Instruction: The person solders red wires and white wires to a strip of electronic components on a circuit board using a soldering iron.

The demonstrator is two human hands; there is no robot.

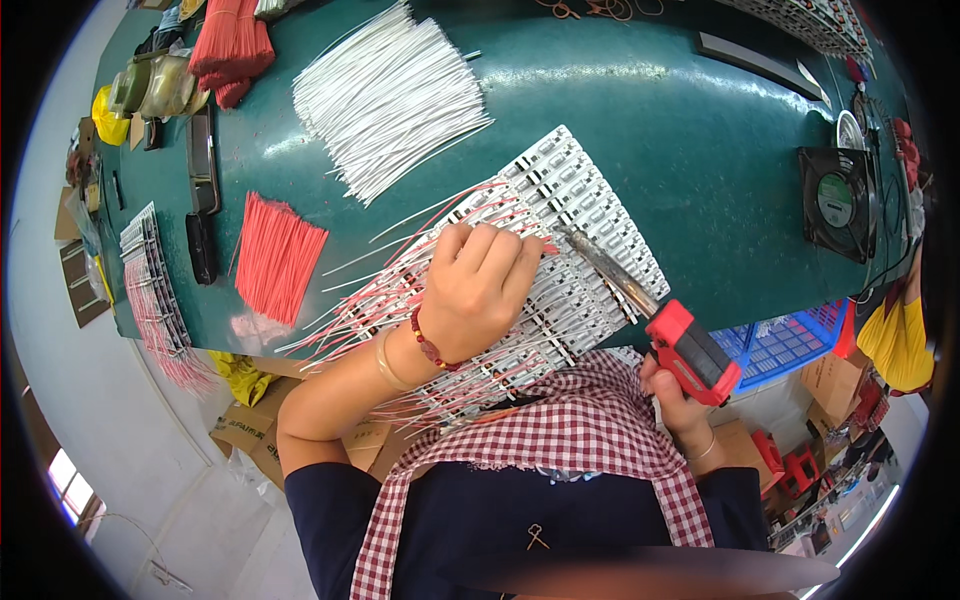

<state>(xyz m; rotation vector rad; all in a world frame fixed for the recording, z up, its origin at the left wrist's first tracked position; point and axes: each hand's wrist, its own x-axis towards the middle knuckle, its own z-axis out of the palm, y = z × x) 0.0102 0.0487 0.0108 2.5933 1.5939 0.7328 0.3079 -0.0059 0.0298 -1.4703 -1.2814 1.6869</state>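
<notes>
My left hand point(478, 288) is closed over a panel of white circuit boards point(575, 165), its fingertips pinching thin red wires point(550, 246). From the panel's left side, many red and white wires point(345, 318) fan out. My right hand point(680, 398) grips a red-and-black soldering gun point(690, 350) by its handle. Its metal barrel points up and left, and the dark tip is at the boards, just right of my left fingertips. I cannot tell whether the tip touches a joint. My left palm hides part of the panel.
On the green table point(720, 190) lie a pile of white wires point(390, 105) and a bundle of red wires point(276, 262). A second wired panel point(160, 290) rests at the left edge. A black fan point(838, 203) stands right, above a blue basket point(790, 345). Another person's yellow sleeve point(897, 335) shows far right.
</notes>
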